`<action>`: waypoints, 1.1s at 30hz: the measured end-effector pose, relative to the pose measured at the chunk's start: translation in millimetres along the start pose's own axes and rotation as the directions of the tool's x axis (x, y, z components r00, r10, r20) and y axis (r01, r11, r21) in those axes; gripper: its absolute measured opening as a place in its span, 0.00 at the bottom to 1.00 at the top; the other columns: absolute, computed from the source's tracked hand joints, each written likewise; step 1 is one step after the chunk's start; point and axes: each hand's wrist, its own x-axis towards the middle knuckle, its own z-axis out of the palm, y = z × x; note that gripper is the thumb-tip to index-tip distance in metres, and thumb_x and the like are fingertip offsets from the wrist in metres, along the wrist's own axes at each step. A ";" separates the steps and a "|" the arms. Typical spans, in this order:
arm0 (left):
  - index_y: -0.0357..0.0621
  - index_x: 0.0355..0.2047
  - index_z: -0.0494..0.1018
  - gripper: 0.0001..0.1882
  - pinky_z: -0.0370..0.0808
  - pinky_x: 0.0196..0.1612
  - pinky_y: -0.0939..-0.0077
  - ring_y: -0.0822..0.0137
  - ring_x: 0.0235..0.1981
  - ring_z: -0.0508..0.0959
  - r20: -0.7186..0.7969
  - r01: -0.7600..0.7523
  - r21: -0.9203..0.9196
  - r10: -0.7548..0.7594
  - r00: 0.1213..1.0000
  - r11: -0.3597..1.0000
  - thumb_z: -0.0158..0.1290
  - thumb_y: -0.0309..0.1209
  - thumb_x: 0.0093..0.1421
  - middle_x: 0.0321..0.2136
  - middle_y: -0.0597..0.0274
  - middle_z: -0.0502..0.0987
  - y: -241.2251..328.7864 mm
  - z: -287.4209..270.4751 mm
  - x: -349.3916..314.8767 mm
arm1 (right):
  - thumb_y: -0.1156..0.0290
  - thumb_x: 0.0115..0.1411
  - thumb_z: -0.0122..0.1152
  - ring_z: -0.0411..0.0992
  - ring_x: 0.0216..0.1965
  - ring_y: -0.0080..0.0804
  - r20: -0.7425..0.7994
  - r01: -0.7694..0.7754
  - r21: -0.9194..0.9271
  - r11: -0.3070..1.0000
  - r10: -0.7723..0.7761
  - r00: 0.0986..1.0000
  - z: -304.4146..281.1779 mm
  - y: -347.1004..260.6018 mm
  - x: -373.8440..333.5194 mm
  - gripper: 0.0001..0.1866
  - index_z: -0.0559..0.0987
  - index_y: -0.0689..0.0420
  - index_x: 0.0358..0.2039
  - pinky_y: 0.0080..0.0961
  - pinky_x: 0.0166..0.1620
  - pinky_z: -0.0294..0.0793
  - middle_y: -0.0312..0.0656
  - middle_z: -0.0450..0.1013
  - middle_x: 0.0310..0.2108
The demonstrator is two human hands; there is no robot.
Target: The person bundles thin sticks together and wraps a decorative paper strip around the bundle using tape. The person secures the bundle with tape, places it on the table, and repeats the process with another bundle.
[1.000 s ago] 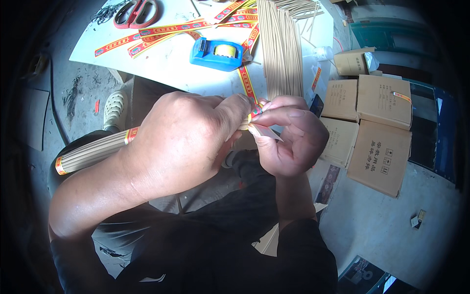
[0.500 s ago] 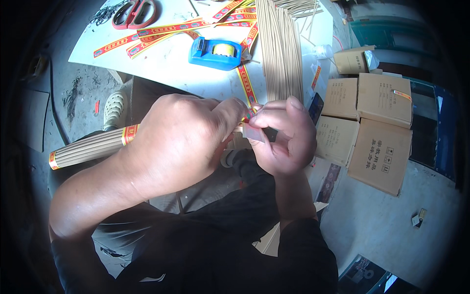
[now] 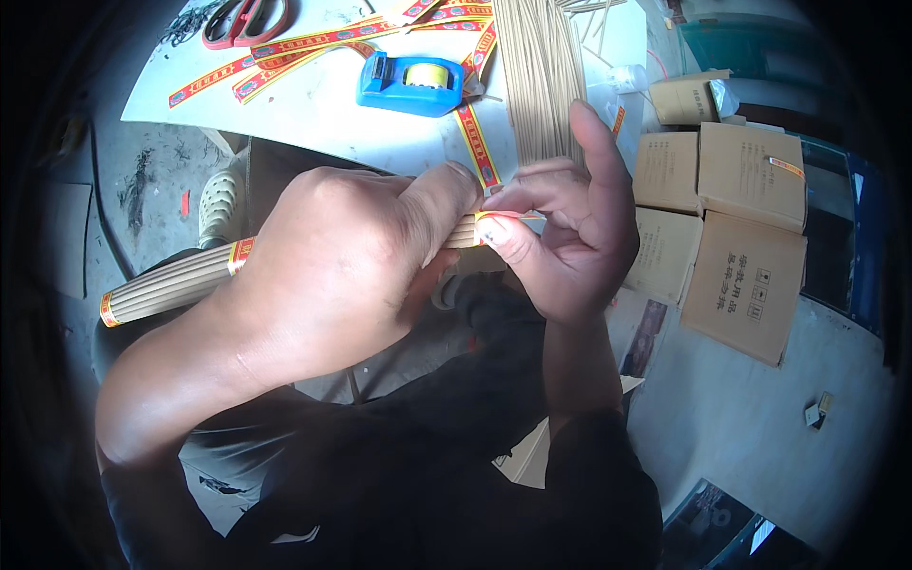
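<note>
My left hand (image 3: 342, 247) is closed round a bundle of thin tan incense sticks (image 3: 171, 282). The bundle slants from the lower left up toward my right hand, with red-and-yellow paper bands round its left end and farther along it. At its right end, the thumb and forefinger of my right hand (image 3: 584, 237) pinch another red-and-yellow paper band (image 3: 496, 216). The right thumb presses on this band and the index side meets it, while another finger sticks up. My left palm and fingers hide the middle of the bundle.
On the white table, a blue tape dispenser (image 3: 410, 87) stands beside red-and-yellow paper strips (image 3: 323, 43), red-handled scissors (image 3: 223, 38) and many loose incense sticks (image 3: 539, 76). Cardboard boxes (image 3: 741, 285) are at the right. A shoe (image 3: 220, 204) shows at the left.
My right thumb has come down onto the band at the bundle's right end, where a small translucent pinkish piece showed before. More of that end now shows. The view has shifted slightly.
</note>
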 end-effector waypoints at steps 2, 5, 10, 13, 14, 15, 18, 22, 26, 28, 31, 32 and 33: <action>0.35 0.47 0.76 0.20 0.86 0.41 0.67 0.54 0.37 0.89 -0.004 -0.004 -0.017 0.004 1.000 1.000 0.67 0.16 0.55 0.34 0.49 0.85 0.4 -0.2 0.5 | 0.83 0.54 0.76 0.83 0.40 0.29 0.015 0.020 0.001 1.000 -0.021 1.000 -3.0 2.4 1.6 0.26 0.78 0.73 0.54 0.26 0.46 0.84 0.56 0.77 0.56; 0.34 0.47 0.75 0.21 0.86 0.42 0.67 0.53 0.38 0.89 -0.013 -0.021 -0.056 0.021 1.000 0.998 0.67 0.14 0.54 0.35 0.48 0.85 1.2 -0.7 0.6 | 0.81 0.55 0.77 0.82 0.43 0.29 0.033 0.031 -0.002 1.000 -0.031 0.999 -6.9 2.2 3.8 0.18 0.81 0.72 0.45 0.26 0.47 0.84 0.60 0.70 0.66; 0.33 0.49 0.74 0.23 0.86 0.43 0.67 0.51 0.41 0.89 -0.042 -0.037 -0.032 0.036 0.998 0.999 0.68 0.14 0.53 0.38 0.47 0.85 4.0 3.2 1.0 | 0.75 0.58 0.75 0.82 0.44 0.31 0.022 -0.137 0.108 0.985 0.135 0.991 -8.8 -0.2 -1.6 0.14 0.83 0.73 0.39 0.24 0.47 0.82 0.62 0.59 0.74; 0.33 0.51 0.72 0.26 0.86 0.43 0.66 0.50 0.42 0.89 -0.053 -0.040 -0.006 0.040 0.998 0.999 0.67 0.14 0.53 0.39 0.46 0.85 5.3 3.6 0.2 | 0.76 0.57 0.75 0.82 0.45 0.31 0.013 -0.153 0.151 0.977 0.153 0.988 -8.6 -2.0 -0.9 0.14 0.83 0.73 0.39 0.24 0.47 0.82 0.62 0.60 0.74; 0.33 0.52 0.72 0.26 0.86 0.43 0.66 0.49 0.42 0.89 -0.061 -0.048 0.001 0.048 0.997 0.999 0.67 0.14 0.53 0.39 0.46 0.85 5.0 2.6 -0.7 | 0.76 0.56 0.75 0.82 0.45 0.31 0.017 -0.150 0.135 0.979 0.149 0.989 -9.4 -2.2 -0.1 0.14 0.83 0.73 0.38 0.24 0.47 0.82 0.61 0.60 0.74; 0.33 0.53 0.72 0.27 0.86 0.43 0.66 0.49 0.41 0.89 -0.070 -0.055 0.010 0.055 0.996 0.998 0.67 0.13 0.53 0.39 0.46 0.85 4.9 1.6 -1.7 | 0.76 0.56 0.75 0.82 0.45 0.31 0.021 -0.146 0.120 0.982 0.145 0.989 -9.2 -2.9 0.7 0.14 0.83 0.73 0.38 0.24 0.47 0.82 0.61 0.60 0.73; 0.33 0.54 0.71 0.28 0.85 0.41 0.65 0.48 0.40 0.88 -0.096 -0.102 0.042 0.106 0.990 0.994 0.66 0.13 0.53 0.38 0.46 0.85 6.8 1.7 -0.8 | 0.73 0.56 0.76 0.82 0.45 0.31 0.000 -0.234 0.103 0.967 0.235 0.972 -7.8 -11.0 0.8 0.15 0.83 0.71 0.37 0.26 0.48 0.82 0.58 0.62 0.73; 0.32 0.54 0.71 0.28 0.85 0.37 0.65 0.49 0.36 0.88 -0.126 -0.167 0.095 0.179 0.976 0.981 0.67 0.14 0.54 0.36 0.46 0.84 9.2 0.7 1.5 | 0.69 0.56 0.78 0.82 0.44 0.32 -0.033 -0.127 -0.017 0.992 0.127 0.991 -12.3 -9.0 -2.0 0.17 0.83 0.70 0.37 0.29 0.51 0.81 0.54 0.65 0.72; 0.29 0.54 0.70 0.26 0.86 0.36 0.65 0.49 0.35 0.89 -0.152 -0.190 0.113 0.205 0.967 0.975 0.67 0.14 0.56 0.38 0.45 0.84 8.2 2.0 1.5 | 0.72 0.55 0.76 0.78 0.54 0.36 -0.027 -0.202 -0.088 0.975 0.200 0.979 -13.3 -20.3 -2.7 0.11 0.83 0.65 0.34 0.34 0.56 0.77 0.56 0.69 0.67; 0.29 0.54 0.70 0.25 0.87 0.37 0.64 0.49 0.36 0.89 -0.156 -0.196 0.125 0.214 0.964 0.973 0.67 0.15 0.57 0.40 0.44 0.84 6.2 4.2 1.0 | 0.74 0.54 0.74 0.76 0.59 0.38 -0.029 -0.237 -0.032 0.971 0.237 0.971 -11.5 -22.4 -0.8 0.08 0.83 0.63 0.33 0.35 0.59 0.75 0.58 0.71 0.65; 0.28 0.55 0.69 0.26 0.87 0.39 0.64 0.48 0.37 0.89 -0.148 -0.204 0.158 0.227 0.962 0.966 0.67 0.15 0.57 0.43 0.42 0.84 4.1 6.7 -0.3 | 0.76 0.54 0.74 0.76 0.59 0.35 -0.013 -0.306 0.083 0.948 0.308 0.951 -11.5 -21.7 -0.1 0.07 0.84 0.63 0.32 0.33 0.58 0.75 0.55 0.71 0.65; 0.28 0.56 0.69 0.27 0.87 0.39 0.63 0.48 0.38 0.89 -0.145 -0.209 0.159 0.232 0.962 0.965 0.67 0.15 0.57 0.44 0.42 0.84 3.8 7.6 -0.2 | 0.77 0.53 0.74 0.77 0.57 0.34 0.015 -0.351 0.124 0.928 0.352 0.936 -13.8 -21.1 0.0 0.07 0.84 0.64 0.32 0.32 0.57 0.76 0.54 0.70 0.65; 0.28 0.56 0.68 0.28 0.87 0.40 0.64 0.48 0.38 0.89 -0.138 -0.212 0.156 0.234 0.963 0.965 0.67 0.15 0.57 0.45 0.42 0.84 3.7 7.8 0.3 | 0.78 0.53 0.74 0.78 0.55 0.32 0.043 -0.395 0.166 0.904 0.393 0.918 -14.9 -20.7 1.0 0.08 0.84 0.64 0.34 0.30 0.56 0.77 0.53 0.71 0.64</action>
